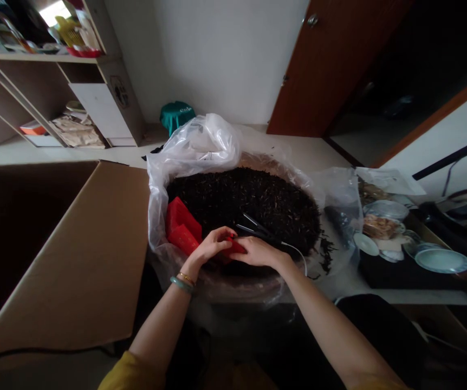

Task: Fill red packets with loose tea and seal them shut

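A wide, round container lined with a clear plastic bag (pixel 158 216) holds a heap of dark, dry leaves (pixel 233 192) that look like loose tea. Above its near side, my left hand (pixel 214 245) and my right hand (pixel 255 251) meet with bent fingers around a small red packet (pixel 235 247). Part of this packet is hidden by the fingers. More red packets (pixel 183 227) lie on the leaves by the left wall, close to my left hand. Just beyond my right hand rests a black two-armed tool, like a hair straightener (pixel 255 227), with a pale cord.
An open cardboard box (pixel 107 260) stands at the left. On the right, a dark tray (pixel 396 279) bears a lidded bowl (pixel 442 259) and bags of dried goods (pixel 380 225). Behind are a teal-covered bin (pixel 176 115), shelves (pixel 111 76) and a brown door (pixel 318 70).
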The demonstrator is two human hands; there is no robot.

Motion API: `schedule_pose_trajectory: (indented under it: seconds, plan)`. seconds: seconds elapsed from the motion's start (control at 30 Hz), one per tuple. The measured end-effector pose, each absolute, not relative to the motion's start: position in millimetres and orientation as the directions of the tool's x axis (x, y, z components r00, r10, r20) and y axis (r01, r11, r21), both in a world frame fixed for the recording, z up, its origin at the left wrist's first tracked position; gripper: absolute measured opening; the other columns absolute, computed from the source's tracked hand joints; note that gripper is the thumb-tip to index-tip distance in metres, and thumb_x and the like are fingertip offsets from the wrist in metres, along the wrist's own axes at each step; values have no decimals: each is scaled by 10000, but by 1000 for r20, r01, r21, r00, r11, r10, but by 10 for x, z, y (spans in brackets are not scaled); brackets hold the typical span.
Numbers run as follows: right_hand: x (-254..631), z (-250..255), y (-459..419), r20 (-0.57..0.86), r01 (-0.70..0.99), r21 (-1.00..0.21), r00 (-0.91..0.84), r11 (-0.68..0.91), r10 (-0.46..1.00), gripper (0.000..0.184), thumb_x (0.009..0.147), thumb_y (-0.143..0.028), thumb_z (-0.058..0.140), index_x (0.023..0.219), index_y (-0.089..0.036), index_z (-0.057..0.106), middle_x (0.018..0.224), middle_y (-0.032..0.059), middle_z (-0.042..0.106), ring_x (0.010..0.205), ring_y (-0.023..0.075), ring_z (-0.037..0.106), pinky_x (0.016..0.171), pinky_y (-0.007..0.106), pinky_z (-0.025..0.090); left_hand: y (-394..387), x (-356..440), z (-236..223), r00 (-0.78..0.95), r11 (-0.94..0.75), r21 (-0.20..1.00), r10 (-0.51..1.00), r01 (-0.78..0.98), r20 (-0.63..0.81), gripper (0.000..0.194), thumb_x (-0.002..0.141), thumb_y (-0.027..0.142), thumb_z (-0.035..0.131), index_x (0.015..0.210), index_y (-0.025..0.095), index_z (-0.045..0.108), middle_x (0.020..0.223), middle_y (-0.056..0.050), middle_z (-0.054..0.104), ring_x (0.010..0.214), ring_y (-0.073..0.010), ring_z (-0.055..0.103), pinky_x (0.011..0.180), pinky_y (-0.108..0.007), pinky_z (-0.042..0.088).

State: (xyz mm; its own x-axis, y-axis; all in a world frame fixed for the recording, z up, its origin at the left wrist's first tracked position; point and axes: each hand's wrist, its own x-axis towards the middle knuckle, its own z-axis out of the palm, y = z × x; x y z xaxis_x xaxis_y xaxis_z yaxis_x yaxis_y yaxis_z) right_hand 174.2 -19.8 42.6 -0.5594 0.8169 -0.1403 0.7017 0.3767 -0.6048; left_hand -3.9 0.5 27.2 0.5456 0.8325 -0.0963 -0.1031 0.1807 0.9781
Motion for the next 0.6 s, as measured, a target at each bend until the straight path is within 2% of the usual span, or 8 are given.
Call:
schedule_pose_trajectory:
  seconds: [0.07,0.17,0.3,0.37,0.47,0.53,0.6]
  plan:
    - [1771,365,-208,-87,675,-624,-560,393,824,255,832,-342,607,1034,-194,654,980,76,697,865,224,648,765,319,477,16,-42,252,540,204,972,834,-116,-110,284,617,252,725,871,148,652,804,-13,657,743,-143,582,701,-238,446]
    - [1814,285,-204,-30,644,-650,-552,403,834,247,842,-327,600,1052,-203,645,988,64,674,890,200,623,806,315,474,28,-24,214,514,220,970,846,-100,-139,289,619,287,748,853,137,668,803,-28,681,727,-145,597,699,-248,461]
    - [1833,261,-185,-5,647,-653,-525,395,851,143,855,-296,576,893,-202,676,898,52,629,796,168,596,768,300,476,25,-3,178,480,233,970,860,-67,-174,332,607,340,780,844,123,696,770,-37,704,679,-135,602,680,-247,468]
    - [1826,251,-177,60,632,-666,-485,398,872,127,836,-285,592,784,-191,661,850,43,600,755,158,579,740,299,477,23,-1,165,450,250,965,873,-85,-187,347,593,360,794,829,121,705,754,-37,710,662,-134,607,667,-246,471]
    - [1801,184,-169,184,552,-771,-284,317,941,127,775,-317,647,785,-193,622,787,17,591,703,147,573,661,281,485,25,-3,148,387,285,949,897,-136,-214,360,561,377,815,786,119,703,712,-32,707,623,-130,608,627,-243,474]
    - [1778,121,-170,182,463,-859,-120,218,976,232,733,-360,677,886,-196,617,755,5,610,666,147,583,612,272,490,26,-3,140,350,310,934,907,-177,-235,362,534,375,831,750,120,692,678,-22,698,594,-125,603,604,-240,474]
    - [1758,80,-176,140,392,-908,-48,148,989,285,711,-392,689,905,-191,634,741,14,644,661,158,602,619,284,502,28,0,135,330,326,920,912,-218,-245,363,514,372,841,722,123,680,655,-14,689,576,-119,600,589,-235,472]
